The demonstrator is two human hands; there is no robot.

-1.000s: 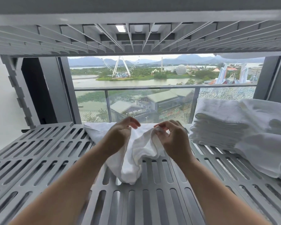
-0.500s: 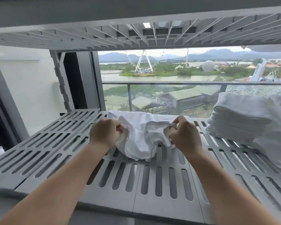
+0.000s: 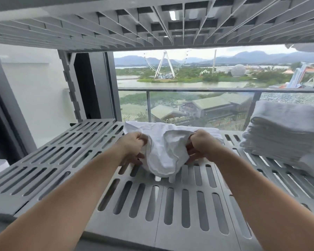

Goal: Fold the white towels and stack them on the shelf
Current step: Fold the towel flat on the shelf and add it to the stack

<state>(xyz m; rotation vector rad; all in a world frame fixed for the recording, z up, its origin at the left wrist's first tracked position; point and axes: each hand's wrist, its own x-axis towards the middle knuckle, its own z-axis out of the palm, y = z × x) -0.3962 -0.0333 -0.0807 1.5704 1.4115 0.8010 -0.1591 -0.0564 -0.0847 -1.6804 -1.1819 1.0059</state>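
Crumpled towel (image 3: pixel 163 151) on slotted shelf (image 3: pixel 152 236)

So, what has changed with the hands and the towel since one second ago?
The left hand and right hand moved apart, each gripping one side of the white towel, now spread wider. The folded stack on the shelf stayed put.

A wide window (image 3: pixel 225 51) looks past a glass balustrade (image 3: pixel 188 90) to a Ferris wheel (image 3: pixel 164 65), river (image 3: pixel 188 85) and hazy mountains (image 3: pixel 252 56).
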